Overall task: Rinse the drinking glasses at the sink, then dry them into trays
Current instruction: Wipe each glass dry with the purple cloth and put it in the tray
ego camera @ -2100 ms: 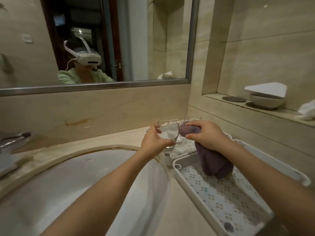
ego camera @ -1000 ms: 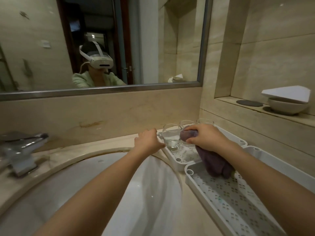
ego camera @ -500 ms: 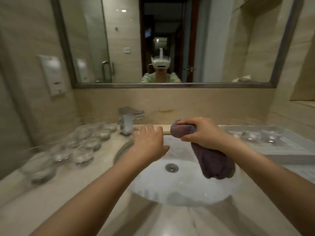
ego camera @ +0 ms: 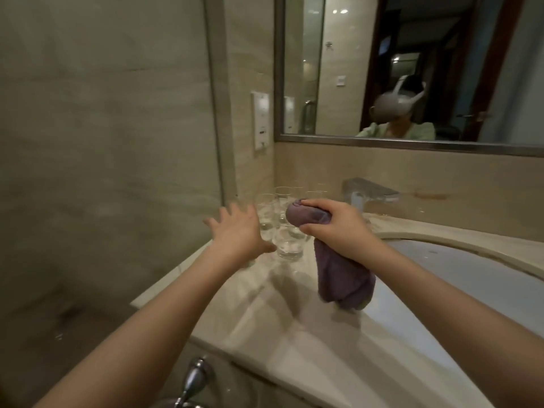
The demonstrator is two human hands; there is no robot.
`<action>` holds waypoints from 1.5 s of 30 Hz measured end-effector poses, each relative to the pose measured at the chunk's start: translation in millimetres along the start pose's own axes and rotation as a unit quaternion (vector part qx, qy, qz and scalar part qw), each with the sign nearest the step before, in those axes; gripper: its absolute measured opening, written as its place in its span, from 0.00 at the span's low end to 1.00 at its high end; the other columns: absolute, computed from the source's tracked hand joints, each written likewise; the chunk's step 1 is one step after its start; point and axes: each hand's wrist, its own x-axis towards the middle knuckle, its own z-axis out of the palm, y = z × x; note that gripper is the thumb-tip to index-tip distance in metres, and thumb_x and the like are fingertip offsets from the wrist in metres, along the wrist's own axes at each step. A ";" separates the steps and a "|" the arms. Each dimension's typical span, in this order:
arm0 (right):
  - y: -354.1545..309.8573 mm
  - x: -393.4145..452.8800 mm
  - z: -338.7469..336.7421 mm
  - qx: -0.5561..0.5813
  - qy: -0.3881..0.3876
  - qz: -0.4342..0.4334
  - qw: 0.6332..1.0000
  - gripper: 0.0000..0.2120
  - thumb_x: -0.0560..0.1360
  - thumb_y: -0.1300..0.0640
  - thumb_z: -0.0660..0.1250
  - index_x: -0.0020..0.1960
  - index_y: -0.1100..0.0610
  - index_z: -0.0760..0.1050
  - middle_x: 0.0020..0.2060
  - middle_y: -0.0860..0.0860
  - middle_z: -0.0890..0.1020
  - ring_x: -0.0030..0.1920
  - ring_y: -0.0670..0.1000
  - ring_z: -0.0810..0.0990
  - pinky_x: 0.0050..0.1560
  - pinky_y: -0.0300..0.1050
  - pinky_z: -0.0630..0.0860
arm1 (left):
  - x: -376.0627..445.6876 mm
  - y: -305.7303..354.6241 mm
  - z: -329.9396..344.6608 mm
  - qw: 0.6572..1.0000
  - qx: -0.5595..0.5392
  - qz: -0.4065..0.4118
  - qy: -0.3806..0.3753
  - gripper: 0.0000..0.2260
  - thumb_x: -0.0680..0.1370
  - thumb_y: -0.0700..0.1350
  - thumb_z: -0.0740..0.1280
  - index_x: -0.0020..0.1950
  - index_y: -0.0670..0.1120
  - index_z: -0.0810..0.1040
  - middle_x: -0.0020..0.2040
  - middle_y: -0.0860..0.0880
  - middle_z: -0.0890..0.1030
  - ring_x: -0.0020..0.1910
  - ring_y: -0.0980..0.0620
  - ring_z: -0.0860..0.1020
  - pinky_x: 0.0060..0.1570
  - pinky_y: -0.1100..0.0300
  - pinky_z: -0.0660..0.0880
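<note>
Head: glasses (ego camera: 290, 241) w/ water, upright.

Counts: 2 hands, left hand (ego camera: 240, 235) and right hand (ego camera: 335, 226). 1 purple cloth (ego camera: 343, 278). Glasses (ego camera: 290, 241) clustered at frame centre on the table (ego camera: 265, 295): at least 5 rims visible, blur and the hands hide the rest, exact count unclear. 1 sink (ego camera: 459, 278), 1 faucet (ego camera: 368, 194), 1 mirror (ego camera: 412, 69), 1 wall panel (ego camera: 261, 123).
</note>
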 end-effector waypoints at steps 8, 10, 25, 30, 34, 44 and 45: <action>-14.1 28.0 65.5 0.026 -0.028 -0.016 0.999 0.24 0.70 0.58 0.73 0.65 0.50 0.76 0.61 0.48 0.79 0.62 0.47 0.75 0.58 0.34 0.67 | 34.5 -46.5 39.3 0.976 -0.207 -0.067 -0.033 0.56 0.68 0.59 0.75 0.78 0.45 0.38 0.76 0.36 0.55 0.74 0.37 0.57 0.71 0.46 0.59; -12.0 29.7 71.3 0.041 -0.031 -0.007 0.999 0.23 0.70 0.58 0.73 0.64 0.50 0.77 0.60 0.47 0.80 0.61 0.46 0.75 0.56 0.33 0.66 | 40.2 -49.0 50.8 0.958 -0.278 -0.060 -0.030 0.55 0.69 0.54 0.77 0.78 0.44 0.38 0.76 0.37 0.56 0.75 0.39 0.58 0.70 0.49 0.61; 4.3 0.0 12.7 0.073 0.076 -0.056 0.993 0.25 0.72 0.59 0.73 0.67 0.48 0.74 0.59 0.47 0.78 0.59 0.44 0.75 0.58 0.29 0.67 | 21.2 -24.5 41.6 0.808 -0.583 0.003 0.081 0.41 0.64 0.43 0.81 0.71 0.48 0.60 0.58 0.50 0.74 0.55 0.51 0.77 0.51 0.62 0.74; 14.5 -25.4 -24.6 0.053 0.196 -0.121 0.972 0.29 0.74 0.58 0.71 0.71 0.47 0.66 0.61 0.50 0.71 0.57 0.38 0.71 0.57 0.22 0.64 | 2.2 48.8 12.4 0.709 -0.701 0.070 0.035 0.40 0.64 0.48 0.80 0.69 0.46 0.62 0.57 0.49 0.77 0.55 0.53 0.78 0.51 0.61 0.74; 38.0 -59.2 -53.0 0.039 0.215 -0.139 0.966 0.28 0.76 0.48 0.64 0.73 0.42 0.58 0.66 0.51 0.67 0.62 0.32 0.66 0.62 0.26 0.63 | -19.6 124.8 22.1 0.575 -0.812 0.078 -0.065 0.38 0.66 0.53 0.78 0.70 0.44 0.64 0.59 0.45 0.78 0.58 0.45 0.80 0.61 0.47 0.75; 128.7 -123.3 -113.6 0.041 0.291 -0.002 0.956 0.26 0.75 0.56 0.64 0.67 0.36 0.61 0.55 0.42 0.70 0.54 0.33 0.70 0.56 0.25 0.65 | -40.9 267.6 55.0 0.594 -0.790 0.078 -0.134 0.36 0.71 0.63 0.70 0.67 0.41 0.62 0.58 0.49 0.77 0.51 0.55 0.79 0.56 0.55 0.75; 135.5 -124.0 -113.0 0.043 0.298 0.017 0.953 0.26 0.76 0.55 0.65 0.67 0.36 0.60 0.54 0.41 0.68 0.54 0.31 0.69 0.56 0.22 0.63 | -40.5 275.7 58.7 0.601 -0.783 0.078 -0.141 0.43 0.66 0.67 0.71 0.67 0.38 0.63 0.59 0.45 0.77 0.53 0.51 0.80 0.58 0.50 0.76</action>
